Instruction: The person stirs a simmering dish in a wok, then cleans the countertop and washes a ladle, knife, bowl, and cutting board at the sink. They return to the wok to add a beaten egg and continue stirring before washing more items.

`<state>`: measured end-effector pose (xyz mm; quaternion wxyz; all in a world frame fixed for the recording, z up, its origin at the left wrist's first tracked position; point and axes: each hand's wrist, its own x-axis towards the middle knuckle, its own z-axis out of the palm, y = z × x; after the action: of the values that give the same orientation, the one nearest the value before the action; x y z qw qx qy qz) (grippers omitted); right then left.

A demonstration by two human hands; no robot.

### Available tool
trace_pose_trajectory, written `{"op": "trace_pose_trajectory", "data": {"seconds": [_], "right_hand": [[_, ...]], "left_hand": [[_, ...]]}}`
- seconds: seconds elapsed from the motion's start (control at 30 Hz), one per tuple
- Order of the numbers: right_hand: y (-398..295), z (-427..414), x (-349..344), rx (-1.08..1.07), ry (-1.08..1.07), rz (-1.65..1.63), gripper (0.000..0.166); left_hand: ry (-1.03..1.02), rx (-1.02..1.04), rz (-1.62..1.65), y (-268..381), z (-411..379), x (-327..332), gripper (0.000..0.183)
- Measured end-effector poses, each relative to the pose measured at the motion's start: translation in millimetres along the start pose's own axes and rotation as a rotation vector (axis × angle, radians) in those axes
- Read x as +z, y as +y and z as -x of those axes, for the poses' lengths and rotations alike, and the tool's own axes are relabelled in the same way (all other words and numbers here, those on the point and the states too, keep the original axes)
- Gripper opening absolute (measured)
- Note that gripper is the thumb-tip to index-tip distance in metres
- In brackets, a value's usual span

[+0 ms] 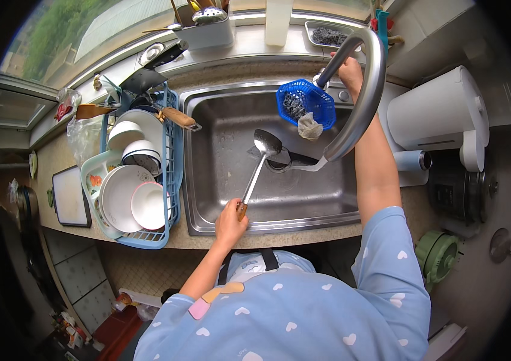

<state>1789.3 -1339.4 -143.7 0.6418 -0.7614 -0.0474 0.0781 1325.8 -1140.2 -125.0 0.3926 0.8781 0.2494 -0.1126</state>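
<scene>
My left hand [232, 224] grips the wooden handle of a metal ladle [251, 176], its bowl held over the stainless steel sink [219, 189]. Water [311, 167] streams from the mouth of the curved faucet [375, 97] towards the drain. A black-handled utensil [302, 159] lies on the sink floor near the drain, its other end partly behind the ladle. My right hand [351, 74] reaches to the faucet's base, fingers mostly hidden behind the spout. A blue plastic basket [325, 101] hangs below the faucet, holding a steel-wool scrubber [294, 106] and a pale crumpled cloth [310, 127].
Left of the sink stands a blue dish rack [175, 158] with bowls, plates and a cleaver [145, 79]. Beyond it lies a cutting board [71, 196]. A utensil box [205, 36] and a scrubber tray [327, 35] line the sill. A white appliance [431, 113] stands right.
</scene>
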Motion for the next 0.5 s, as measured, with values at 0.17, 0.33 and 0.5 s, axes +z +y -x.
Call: {"op": "trace_pose_trajectory", "data": {"seconds": [0.17,0.33,0.5], "right_hand": [[15.6,11.4,-11.0,-0.105,-0.037,0.016,0.028],[-20.8,77.2,2.2,-0.167,0.225,0.022,0.023],[2.0,174.6,8.1,-0.321,0.653,0.056,0.043]], "left_hand": [[0.055,0.063,0.044,-8.6,1.5,1.2,0.039],[0.140,0.126,0.105,-19.6,5.4,3.2,0.036],[0.190,0.272,0.137,-42.1,9.4,7.6,0.038]]}}
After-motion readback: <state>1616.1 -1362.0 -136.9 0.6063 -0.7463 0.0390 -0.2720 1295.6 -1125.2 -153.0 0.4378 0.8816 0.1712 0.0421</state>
